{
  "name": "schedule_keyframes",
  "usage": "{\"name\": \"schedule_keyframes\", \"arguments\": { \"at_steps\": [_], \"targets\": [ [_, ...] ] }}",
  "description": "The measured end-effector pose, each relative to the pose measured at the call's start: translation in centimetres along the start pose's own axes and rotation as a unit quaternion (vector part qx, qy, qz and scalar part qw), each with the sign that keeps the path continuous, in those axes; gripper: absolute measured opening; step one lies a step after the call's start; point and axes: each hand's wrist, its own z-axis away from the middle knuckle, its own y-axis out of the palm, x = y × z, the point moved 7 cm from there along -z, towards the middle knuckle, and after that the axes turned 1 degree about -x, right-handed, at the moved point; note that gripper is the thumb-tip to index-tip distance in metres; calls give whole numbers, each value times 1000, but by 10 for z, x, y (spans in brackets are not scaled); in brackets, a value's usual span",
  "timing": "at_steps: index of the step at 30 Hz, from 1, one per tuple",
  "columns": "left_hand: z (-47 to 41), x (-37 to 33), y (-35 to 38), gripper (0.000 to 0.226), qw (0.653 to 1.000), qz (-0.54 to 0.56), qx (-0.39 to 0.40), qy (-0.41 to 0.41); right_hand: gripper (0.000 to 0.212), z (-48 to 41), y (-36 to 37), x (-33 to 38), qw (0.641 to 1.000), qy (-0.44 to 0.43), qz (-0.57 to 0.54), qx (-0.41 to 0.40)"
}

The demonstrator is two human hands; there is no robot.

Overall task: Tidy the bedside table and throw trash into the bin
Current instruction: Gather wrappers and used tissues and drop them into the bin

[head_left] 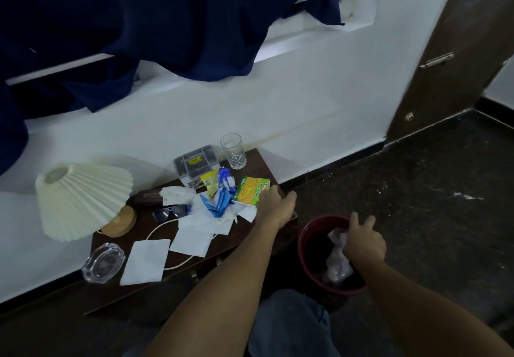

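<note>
The dark wooden bedside table is strewn with trash: a green-and-yellow snack packet, a small yellow sachet, a blue-and-white wrapper, folded blue paper, a crumpled tissue and flat white napkins. My left hand reaches to the table's right edge, fingers spread and touching the snack packet's right corner. My right hand hovers over the red bin on the floor, fingers apart. Crumpled clear plastic lies in the bin just beneath it.
On the table also stand a pleated cream lamp, a drinking glass, a clear compartment box, sunglasses, a glass ashtray and a dark booklet. A white wall runs behind; a brown door is at the right.
</note>
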Motion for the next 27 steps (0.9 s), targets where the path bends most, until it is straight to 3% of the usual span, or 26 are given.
{"name": "schedule_keyframes", "arguments": {
  "at_steps": [5, 11, 21, 27],
  "targets": [
    [-7, 18, -44, 50, 997, -27, -71, -9, 42, 3, -43, 96, 983, -157, -81, -55],
    [-15, 53, -100, 46, 991, -15, -132, -34, 34, 26, -63, 230, 955, -284, -62, -61],
    [-37, 117, -145, 38, 970, 8, -217, -110, 33, 14, -33, 298, 954, -292, 57, -50],
    [-53, 141, -137, 62, 963, 48, -185, -190, 38, -3, -7, 303, 957, -282, 57, -46]
  ]
}}
